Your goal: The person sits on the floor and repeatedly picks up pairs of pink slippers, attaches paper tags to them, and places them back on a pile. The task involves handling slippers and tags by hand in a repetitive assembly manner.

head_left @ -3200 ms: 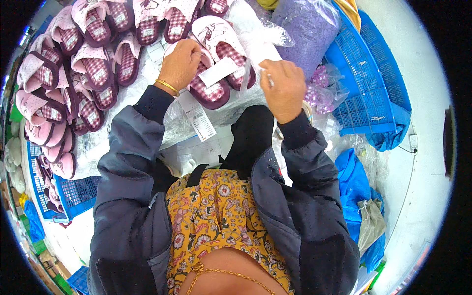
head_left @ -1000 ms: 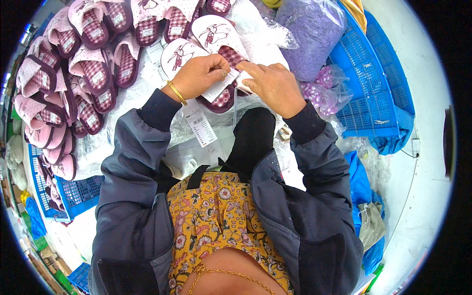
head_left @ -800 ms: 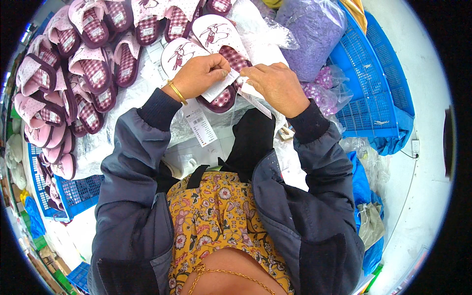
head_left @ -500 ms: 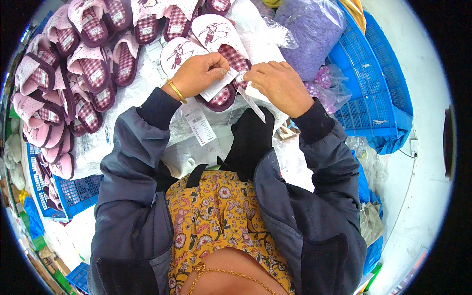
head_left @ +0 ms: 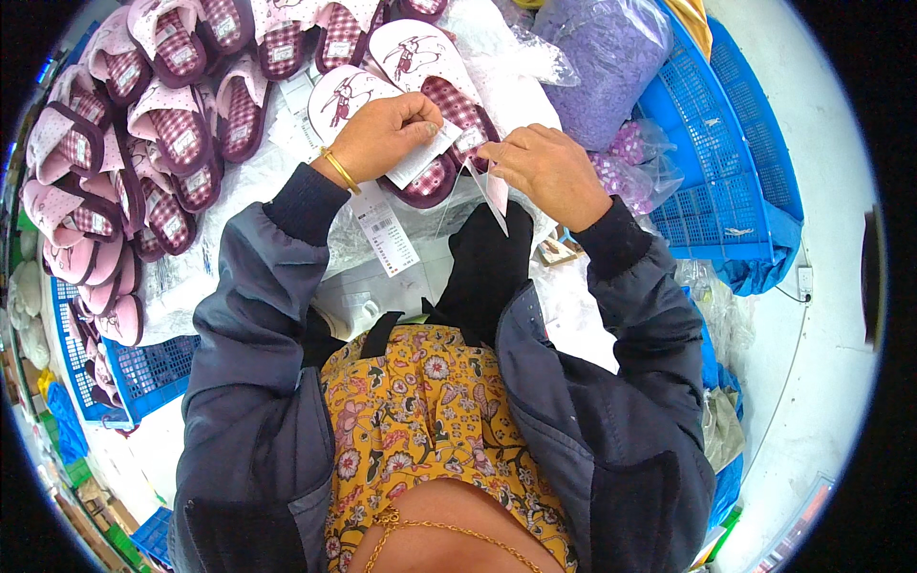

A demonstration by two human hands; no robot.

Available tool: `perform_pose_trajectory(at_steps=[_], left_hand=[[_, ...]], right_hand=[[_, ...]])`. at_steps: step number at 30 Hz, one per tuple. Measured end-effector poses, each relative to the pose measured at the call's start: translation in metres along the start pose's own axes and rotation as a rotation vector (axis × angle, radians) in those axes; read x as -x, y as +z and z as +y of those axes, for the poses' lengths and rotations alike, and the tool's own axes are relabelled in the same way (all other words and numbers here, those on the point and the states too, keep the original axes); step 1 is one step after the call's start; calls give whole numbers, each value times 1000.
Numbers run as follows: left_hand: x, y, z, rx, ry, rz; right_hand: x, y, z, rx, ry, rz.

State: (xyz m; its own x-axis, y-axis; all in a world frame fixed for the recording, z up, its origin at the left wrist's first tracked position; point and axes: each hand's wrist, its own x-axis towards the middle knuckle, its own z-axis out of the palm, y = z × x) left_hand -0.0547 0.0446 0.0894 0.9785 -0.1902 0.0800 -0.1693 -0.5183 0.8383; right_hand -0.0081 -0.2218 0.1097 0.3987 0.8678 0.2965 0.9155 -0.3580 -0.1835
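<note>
A pair of white-topped slippers with maroon checked insoles lies in front of me: the left slipper (head_left: 432,183) and the right slipper (head_left: 418,55). My left hand (head_left: 390,137) is closed over the left slipper, pinching a white paper tag (head_left: 420,168) at its opening. Fingers bent together, my right hand (head_left: 546,172) grips the top of a pinkish hang tag (head_left: 493,199) beside the slippers' heels. A thin string hangs from near it. Below my left wrist dangles another white tag (head_left: 385,234) with a barcode.
Several pink slippers with checked insoles (head_left: 181,138) are heaped at the left on plastic wrap. Purple bagged material (head_left: 602,72) and a blue plastic crate (head_left: 707,143) stand at the right. Another blue crate (head_left: 153,377) sits at lower left.
My right hand has shifted slightly down and right. The pinkish tag has turned to show more of its face. My left hand stays nearly in place on the white tag.
</note>
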Motion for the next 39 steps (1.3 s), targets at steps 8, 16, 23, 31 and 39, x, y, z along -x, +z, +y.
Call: perform_pose_trajectory(at_steps=[8, 16, 23, 31, 39], left_hand=[[-1, 2, 0, 85, -69, 61], [0, 4, -5, 85, -56, 63], [6, 6, -1, 96, 9, 85], [8, 5, -1, 242, 5, 149], [8, 7, -8, 392, 31, 50]], right_hand=[[8, 24, 3, -351, 46, 77], [10, 33, 6, -273, -89, 153], [-2, 20, -8, -253, 41, 386], [-27, 31, -14, -63, 134, 368], [-41, 36, -18, -165, 169, 357]])
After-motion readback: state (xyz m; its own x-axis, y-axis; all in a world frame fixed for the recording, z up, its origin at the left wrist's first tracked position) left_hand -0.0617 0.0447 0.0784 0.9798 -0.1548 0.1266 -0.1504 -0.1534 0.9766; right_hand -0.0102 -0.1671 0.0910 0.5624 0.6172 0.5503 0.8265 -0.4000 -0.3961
